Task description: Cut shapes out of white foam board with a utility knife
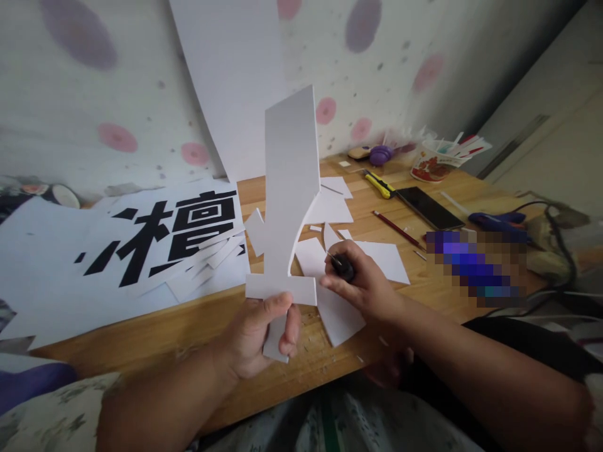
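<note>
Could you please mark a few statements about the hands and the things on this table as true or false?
1. The left hand holds a white sword-shaped foam-board cutout upright by its handle. True.
2. The right hand is empty. False: it grips a small black-handled craft knife with its blade toward the cutout.
3. A sheet printed with large black characters lies on the left of the wooden table. True.
4. The yellow utility knife lies in the person's lap. False: it lies on the table near the far edge.
5. A dark phone lies flat on the table. True.
</note>
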A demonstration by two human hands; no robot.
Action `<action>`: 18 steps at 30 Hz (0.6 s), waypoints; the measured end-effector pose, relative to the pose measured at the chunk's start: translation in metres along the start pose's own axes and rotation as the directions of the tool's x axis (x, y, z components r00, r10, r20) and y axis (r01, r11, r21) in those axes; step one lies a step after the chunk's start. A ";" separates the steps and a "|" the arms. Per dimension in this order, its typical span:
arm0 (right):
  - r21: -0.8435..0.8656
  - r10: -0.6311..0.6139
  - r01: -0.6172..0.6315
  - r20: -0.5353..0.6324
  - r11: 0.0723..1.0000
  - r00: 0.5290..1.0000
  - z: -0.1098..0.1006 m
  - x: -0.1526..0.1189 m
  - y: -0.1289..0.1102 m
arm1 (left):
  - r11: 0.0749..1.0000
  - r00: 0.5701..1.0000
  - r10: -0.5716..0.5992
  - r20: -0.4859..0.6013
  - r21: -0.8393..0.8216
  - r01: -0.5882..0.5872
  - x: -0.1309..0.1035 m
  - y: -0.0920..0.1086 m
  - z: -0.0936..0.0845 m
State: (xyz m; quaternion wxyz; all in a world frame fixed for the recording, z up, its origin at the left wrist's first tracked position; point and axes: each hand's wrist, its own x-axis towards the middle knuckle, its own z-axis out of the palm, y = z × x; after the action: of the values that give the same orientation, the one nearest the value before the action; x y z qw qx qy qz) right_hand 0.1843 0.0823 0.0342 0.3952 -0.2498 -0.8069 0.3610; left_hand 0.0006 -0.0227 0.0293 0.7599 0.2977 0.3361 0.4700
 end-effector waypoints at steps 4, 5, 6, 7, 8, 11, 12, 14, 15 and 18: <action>0.365 0.034 -0.160 0.328 0.917 0.944 -0.022 0.001 -0.007 | 1.000 1.000 0.005 -0.002 -0.009 -0.005 0.000 0.003 0.002; 0.389 0.038 -0.205 0.395 0.898 0.918 -0.026 0.001 -0.008 | 1.000 1.000 0.005 0.007 -0.014 -0.005 0.000 0.004 0.003; 0.392 0.048 -0.248 0.454 0.886 0.890 -0.029 0.001 -0.008 | 1.000 1.000 0.006 0.021 -0.020 -0.006 0.000 0.005 0.003; 0.385 0.065 -0.291 0.504 0.876 0.861 -0.031 0.002 -0.008 | 1.000 0.999 0.008 0.035 -0.027 -0.007 0.000 0.005 0.003; 0.372 0.081 -0.326 0.543 0.869 0.836 -0.032 0.002 -0.008 | 0.999 0.999 0.009 0.050 -0.033 -0.007 0.000 0.005 0.003; 0.327 0.096 -0.364 0.615 0.872 0.782 -0.030 0.002 -0.008 | 0.998 0.995 0.004 0.101 -0.056 0.002 0.000 0.003 0.002; 0.309 0.090 -0.350 0.622 0.885 0.777 -0.028 0.002 -0.009 | 0.998 0.993 0.002 0.119 -0.065 0.006 0.000 0.003 0.002; 0.276 0.081 -0.317 0.624 0.908 0.777 -0.024 0.004 -0.010 | 0.997 0.988 0.003 0.152 -0.083 0.009 0.000 0.001 0.001; 0.261 0.082 -0.307 0.626 0.915 0.775 -0.022 0.005 -0.010 | 0.996 0.986 0.004 0.167 -0.090 0.011 0.000 0.001 0.001; 0.247 0.067 -0.287 0.638 0.925 0.767 -0.017 0.007 -0.011 | 0.994 0.979 0.003 0.205 -0.105 0.019 0.000 0.001 0.002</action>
State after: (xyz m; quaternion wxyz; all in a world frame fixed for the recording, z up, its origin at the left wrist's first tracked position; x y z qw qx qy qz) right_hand 0.1929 0.0870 0.0538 0.1084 -0.1238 -0.7913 0.5889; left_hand 0.0011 -0.0228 0.0312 0.8070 0.3024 0.2319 0.4511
